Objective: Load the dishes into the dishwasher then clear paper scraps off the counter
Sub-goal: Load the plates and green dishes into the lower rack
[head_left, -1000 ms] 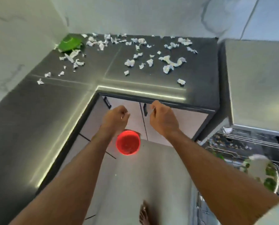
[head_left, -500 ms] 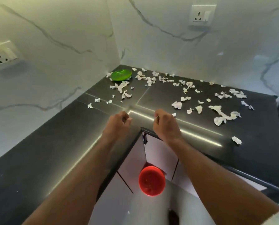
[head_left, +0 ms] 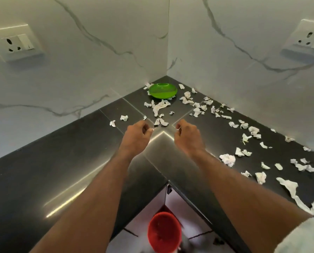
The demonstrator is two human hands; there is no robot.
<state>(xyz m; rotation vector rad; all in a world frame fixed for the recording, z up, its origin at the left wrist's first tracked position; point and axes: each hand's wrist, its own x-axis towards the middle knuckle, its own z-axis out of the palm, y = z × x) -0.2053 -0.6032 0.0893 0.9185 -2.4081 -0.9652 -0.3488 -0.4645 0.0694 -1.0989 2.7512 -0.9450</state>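
Note:
White paper scraps (head_left: 160, 106) lie scattered over the dark L-shaped counter (head_left: 70, 161), thickest along the right wall and near the corner. A green plate (head_left: 162, 90) sits in the far corner with scraps around it. My left hand (head_left: 138, 134) and my right hand (head_left: 187, 136) hover side by side above the counter's inner corner, fingers loosely curled, just short of the nearest scrap (head_left: 161, 122). I see nothing gripped in either hand. A red bin (head_left: 164, 232) stands on the floor below, between my forearms.
Marble walls meet behind the plate, each with a wall socket (head_left: 15, 42) (head_left: 307, 38). A long torn paper strip (head_left: 291, 190) lies near the counter's right front edge. White cabinet doors (head_left: 152, 205) show under the counter.
My view rose from the bin and cabinet fronts to the counter corner. Both hands moved forward from above the red bin to above the countertop, still loosely curled. The dishwasher rack left the view.

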